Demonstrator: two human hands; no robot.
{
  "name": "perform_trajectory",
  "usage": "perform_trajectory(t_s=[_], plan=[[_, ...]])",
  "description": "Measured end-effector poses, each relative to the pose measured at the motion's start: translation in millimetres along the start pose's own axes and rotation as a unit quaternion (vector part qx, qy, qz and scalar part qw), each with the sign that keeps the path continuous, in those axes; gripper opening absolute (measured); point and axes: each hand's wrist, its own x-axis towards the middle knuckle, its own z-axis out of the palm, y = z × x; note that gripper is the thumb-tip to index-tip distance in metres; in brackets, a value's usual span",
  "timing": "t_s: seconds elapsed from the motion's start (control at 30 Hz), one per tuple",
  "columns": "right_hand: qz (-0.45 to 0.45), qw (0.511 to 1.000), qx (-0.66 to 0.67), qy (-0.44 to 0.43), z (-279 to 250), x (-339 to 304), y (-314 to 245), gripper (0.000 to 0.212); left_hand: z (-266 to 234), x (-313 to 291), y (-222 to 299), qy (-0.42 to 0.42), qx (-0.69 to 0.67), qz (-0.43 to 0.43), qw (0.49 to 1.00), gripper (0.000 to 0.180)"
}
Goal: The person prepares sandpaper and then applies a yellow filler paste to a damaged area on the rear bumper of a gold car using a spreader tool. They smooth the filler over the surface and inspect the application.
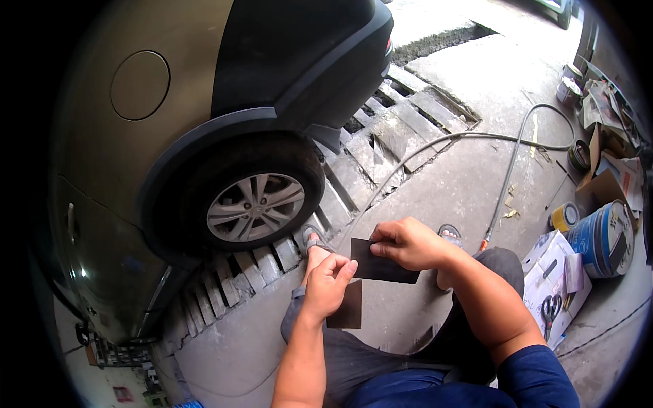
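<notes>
A small dark sheet of sandpaper [401, 273] is stretched out between my two hands above the floor. My right hand [406, 241] pinches its upper edge between thumb and fingers. At the sheet's left edge my left hand [329, 285] is closed, thumb and forefinger meeting on its corner. A second, browner piece of sandpaper [348, 309] hangs below the left palm, partly hidden by that hand. Beyond my hands stands a car with a black tyre and silver wheel [256, 207], set in a dark wheel arch.
Metal grating [354, 163] runs under the car. A grey hose [469, 136] curves over the concrete. To my right, a white box [551, 272] carries black scissors [551, 313], beside a blue bucket [598, 238] and a yellow tin [564, 216]. My sandalled feet flank the hands.
</notes>
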Motion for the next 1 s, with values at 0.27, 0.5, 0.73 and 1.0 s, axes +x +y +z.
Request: perform_trajectory(t_s=[0.27, 0.5, 0.73, 1.0], plan=[[0.065, 0.986, 0.123, 0.092, 8.7, 4.9, 15.3, 0.019, -8.9, -17.1, -14.0, 0.023, -0.033, -0.052, 0.998, 0.025], [0.076, 0.947, 0.309, 0.035, 35.0, 8.0, 22.1, 0.016, 15.7, -11.5, 6.4, 0.039, -0.237, -0.042, 0.97, 0.03], [0.091, 0.922, 0.353, 0.133, 16.3, 15.2, 24.1, 0.015, 6.8, -6.8, -6.0, 0.012, -0.158, -0.016, 0.987, 0.015], [-0.046, 0.995, 0.084, -0.017, 14.6, 3.7, -9.9, 0.029, 9.5, -12.3, 10.9, -0.101, -0.05, -0.051, 0.992, 0.014]])
